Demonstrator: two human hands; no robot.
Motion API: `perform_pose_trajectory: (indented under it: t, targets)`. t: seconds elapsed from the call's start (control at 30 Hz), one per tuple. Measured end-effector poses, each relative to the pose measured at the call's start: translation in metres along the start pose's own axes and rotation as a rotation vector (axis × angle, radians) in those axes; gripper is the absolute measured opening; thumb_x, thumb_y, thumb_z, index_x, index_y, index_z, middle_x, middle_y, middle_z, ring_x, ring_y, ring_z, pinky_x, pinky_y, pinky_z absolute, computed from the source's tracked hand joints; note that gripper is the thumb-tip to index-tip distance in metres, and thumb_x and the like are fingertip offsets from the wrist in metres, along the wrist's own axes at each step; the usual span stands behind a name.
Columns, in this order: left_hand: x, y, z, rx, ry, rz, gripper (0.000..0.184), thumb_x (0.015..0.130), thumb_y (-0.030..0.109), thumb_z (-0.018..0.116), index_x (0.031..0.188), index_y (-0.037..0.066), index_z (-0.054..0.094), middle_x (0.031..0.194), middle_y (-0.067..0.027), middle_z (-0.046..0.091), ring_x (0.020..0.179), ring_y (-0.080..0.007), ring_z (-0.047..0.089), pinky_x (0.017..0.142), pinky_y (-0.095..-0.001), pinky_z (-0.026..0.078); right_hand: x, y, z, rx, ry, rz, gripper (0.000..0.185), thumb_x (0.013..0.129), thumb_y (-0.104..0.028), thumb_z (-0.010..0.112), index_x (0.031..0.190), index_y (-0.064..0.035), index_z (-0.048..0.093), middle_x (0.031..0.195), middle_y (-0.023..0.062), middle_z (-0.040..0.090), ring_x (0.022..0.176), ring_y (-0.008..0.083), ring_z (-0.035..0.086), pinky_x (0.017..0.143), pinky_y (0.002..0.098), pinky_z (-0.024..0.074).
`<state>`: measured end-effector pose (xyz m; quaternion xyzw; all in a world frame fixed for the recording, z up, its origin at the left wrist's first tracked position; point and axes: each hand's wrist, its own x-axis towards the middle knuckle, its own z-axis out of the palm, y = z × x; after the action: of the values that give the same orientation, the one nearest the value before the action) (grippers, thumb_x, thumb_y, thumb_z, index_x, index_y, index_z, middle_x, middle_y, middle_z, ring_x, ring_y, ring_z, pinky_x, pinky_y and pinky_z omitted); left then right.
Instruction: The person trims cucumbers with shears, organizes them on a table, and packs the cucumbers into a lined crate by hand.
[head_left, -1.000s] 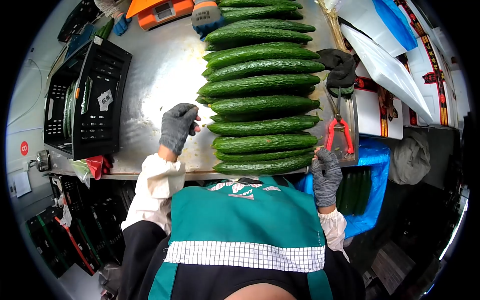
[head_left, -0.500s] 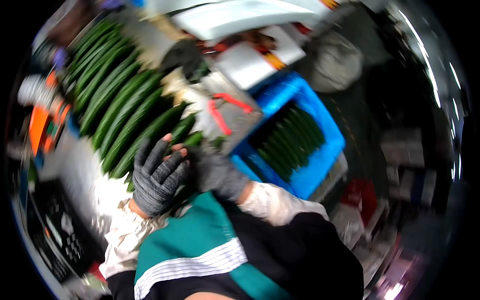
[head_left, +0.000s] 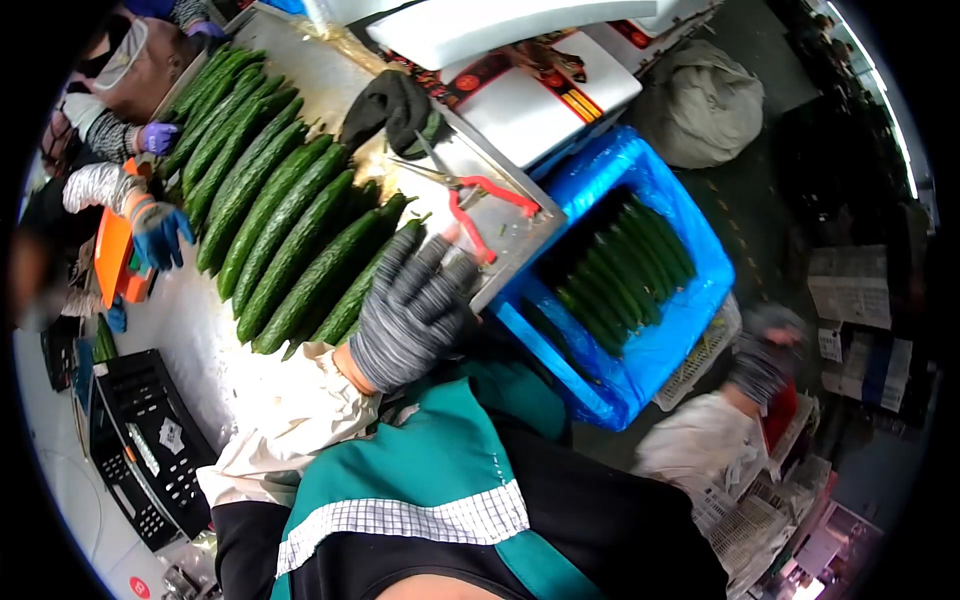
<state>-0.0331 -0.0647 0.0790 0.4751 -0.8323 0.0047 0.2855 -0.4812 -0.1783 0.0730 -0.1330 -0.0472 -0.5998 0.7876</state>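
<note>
My left hand, in a grey striped glove with bare fingertips, has its fingers stretched apart. It lies over the near end of a row of dark green cucumbers; whether it presses on the last cucumber I cannot tell. Red-handled scissors lie just beyond its fingertips on the metal table. My right hand, in a similar glove, is out at the right, smeared by motion. Nearest to it are a red object and stacked printed paper. Its fingers cannot be made out.
A crate lined with blue plastic stands right of the table, several cucumbers inside. White foam boxes and a dark cloth are at the back. Co-workers' gloved hands reach in at left. A black crate sits at lower left.
My right hand has swung from beside the left hand, across the blue-lined crate, to the far right. My left hand has shifted right, and its fingers have spread.
</note>
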Motion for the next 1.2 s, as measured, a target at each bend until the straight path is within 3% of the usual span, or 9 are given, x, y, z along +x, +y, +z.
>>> perform_pose_trajectory:
  t: [0.13, 0.23, 0.33, 0.47, 0.5, 0.63, 0.73, 0.83, 1.2]
  targets:
    - [-0.02, -0.021, -0.024, -0.041, 0.153, -0.318, 0.027, 0.058, 0.011, 0.072, 0.058, 0.0, 0.048, 0.117, -0.0176, 0.051, 0.117, -0.0386, 0.038, 0.095, -0.043, 0.033, -0.044, -0.118, -0.009, -0.677, 0.15, -0.2, 0.016, 0.079, -0.017, 0.049, 0.066, -0.0128, 0.055, 0.068, 0.0041, 0.055, 0.069, 0.0184, 0.055, 0.068, 0.0343, 0.0459]
    - [-0.038, -0.042, -0.027, -0.022, 0.317, -0.574, 0.015, 0.063, 0.001, 0.067, 0.06, -0.003, 0.053, 0.118, -0.0183, 0.05, 0.115, -0.0351, 0.041, 0.095, -0.0407, 0.034, -0.035, -0.116, -0.036, -1.803, 0.502, -0.282, 0.019, 0.082, -0.023, 0.05, 0.079, -0.0061, 0.059, 0.081, 0.0098, 0.059, 0.077, 0.0217, 0.057, 0.073, 0.033, 0.0453]
    - [-0.046, -0.05, -0.03, 0.067, 0.312, -0.696, 0.013, 0.069, -0.001, 0.063, 0.082, 0.001, 0.061, 0.114, -0.0176, 0.052, 0.113, -0.0317, 0.043, 0.093, -0.0385, 0.036, -0.023, -0.107, -0.064, -2.938, 0.833, -0.328, 0.033, 0.084, -0.028, 0.051, 0.092, 0.0006, 0.063, 0.094, 0.0155, 0.063, 0.086, 0.0249, 0.06, 0.077, 0.0317, 0.0448]
    - [-0.05, -0.046, -0.017, -0.177, 0.335, -0.754, 0.02, 0.071, 0.0, 0.061, 0.09, 0.003, 0.061, 0.113, -0.0163, 0.053, 0.111, -0.0316, 0.045, 0.092, -0.0383, 0.037, 0.033, 0.104, -0.093, -2.192, 0.084, -0.183, 0.017, 0.078, -0.009, 0.054, 0.093, -0.0053, 0.06, 0.098, 0.0101, 0.059, 0.09, 0.0254, 0.055, 0.08, 0.034, 0.0445]
    - [-0.052, -0.042, -0.013, -0.085, 0.251, -0.694, 0.017, 0.071, 0.001, 0.061, 0.088, 0.003, 0.061, 0.112, -0.0158, 0.053, 0.109, -0.0323, 0.046, 0.092, -0.0383, 0.038, 0.049, 0.151, -0.067, -2.538, -0.298, -0.179, 0.017, 0.076, -0.009, 0.056, 0.093, -0.0069, 0.06, 0.099, 0.0094, 0.059, 0.093, 0.026, 0.054, 0.081, 0.0338, 0.0441]
    - [-0.057, -0.029, -0.009, 0.115, 0.024, -0.548, 0.013, 0.067, 0.009, 0.066, 0.078, 0.003, 0.061, 0.106, -0.0141, 0.057, 0.106, -0.0358, 0.048, 0.088, -0.0406, 0.041, 0.084, 0.264, -0.071, -2.347, -0.669, 0.031, 0.027, 0.07, -0.017, 0.061, 0.095, -0.006, 0.06, 0.11, 0.0124, 0.052, 0.101, 0.0287, 0.05, 0.086, 0.0352, 0.0417]
    - [-0.067, -0.02, -0.005, 0.137, -0.023, -0.53, 0.016, 0.065, 0.012, 0.068, 0.078, 0.005, 0.061, 0.108, -0.0131, 0.056, 0.107, -0.0355, 0.047, 0.087, -0.0415, 0.041, 0.099, 0.307, -0.081, -2.437, -0.7, 0.211, 0.038, 0.068, -0.026, 0.064, 0.101, -0.0089, 0.059, 0.114, 0.0157, 0.048, 0.108, 0.0299, 0.045, 0.092, 0.0383, 0.0356]
    - [-0.08, -0.015, 0.001, 0.145, -0.035, -0.53, 0.019, 0.064, 0.012, 0.069, 0.08, 0.006, 0.061, 0.109, -0.0121, 0.055, 0.107, -0.0351, 0.047, 0.086, -0.0422, 0.041, 0.105, 0.333, -0.069, -2.736, -0.644, 0.733, 0.058, 0.064, -0.039, 0.065, 0.115, -0.0145, 0.05, 0.124, 0.0175, 0.039, 0.116, 0.0332, 0.035, 0.096, 0.0463, 0.0274]
    - [-0.066, -0.016, 0.025, 0.158, -0.04, -0.456, 0.035, 0.063, 0.01, 0.067, 0.096, 0.006, 0.057, 0.107, -0.0129, 0.054, 0.093, -0.0333, 0.053, 0.079, -0.0419, 0.043, 0.104, 0.335, -0.089, -2.773, -0.543, 0.671, 0.054, 0.068, -0.033, 0.059, 0.116, -0.011, 0.05, 0.124, 0.0174, 0.038, 0.114, 0.0334, 0.036, 0.092, 0.0474, 0.0295]
